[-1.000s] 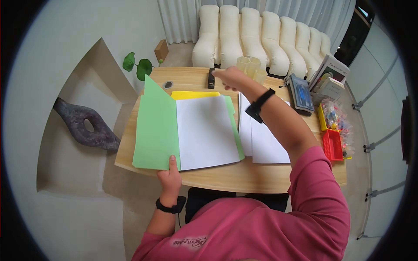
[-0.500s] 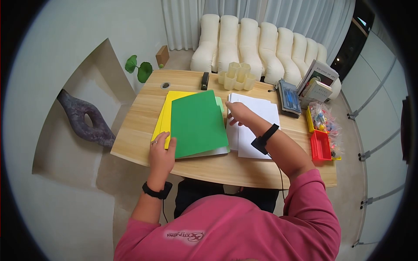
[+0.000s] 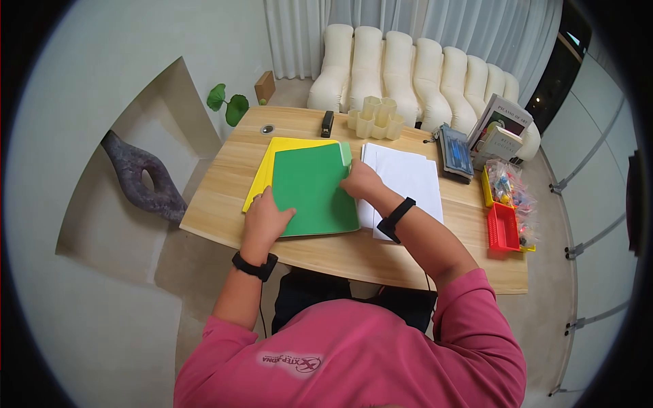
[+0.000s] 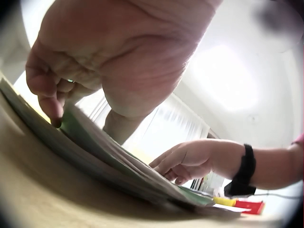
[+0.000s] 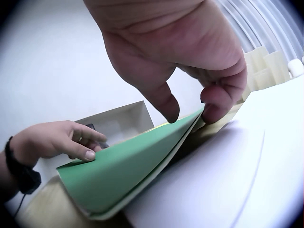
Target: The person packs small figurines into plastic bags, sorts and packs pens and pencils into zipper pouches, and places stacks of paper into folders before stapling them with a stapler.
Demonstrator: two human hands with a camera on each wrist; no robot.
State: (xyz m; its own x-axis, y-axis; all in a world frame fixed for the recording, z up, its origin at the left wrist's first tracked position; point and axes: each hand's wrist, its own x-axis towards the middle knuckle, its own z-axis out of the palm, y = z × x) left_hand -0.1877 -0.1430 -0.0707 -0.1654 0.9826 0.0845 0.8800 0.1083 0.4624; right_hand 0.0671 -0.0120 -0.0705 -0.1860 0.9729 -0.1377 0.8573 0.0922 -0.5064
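Note:
A closed green folder (image 3: 314, 187) lies on the table in front of me, with sheets between its covers. My left hand (image 3: 265, 217) grips its left edge, thumb on the cover and fingers curled at the side, as the left wrist view shows. At the opposite edge my right hand (image 3: 362, 182) pinches the folder between thumb and curled fingers. That edge is lifted in the right wrist view. Yellow folders (image 3: 258, 178) stick out beneath on the left. Beside the right hand lie white paper sheets (image 3: 408, 180) in a loose stack.
A black stapler (image 3: 327, 124) and a cream, many-celled holder (image 3: 376, 119) stand at the back. Along the right side are a pencil case (image 3: 456, 153), upright books (image 3: 500, 126), a red basket (image 3: 503, 228) and bagged small items (image 3: 507, 182).
The pale green folder, open over its white sheets, was folded over and now shows its dark green cover. My right hand came down from near the stapler to the folder's right edge.

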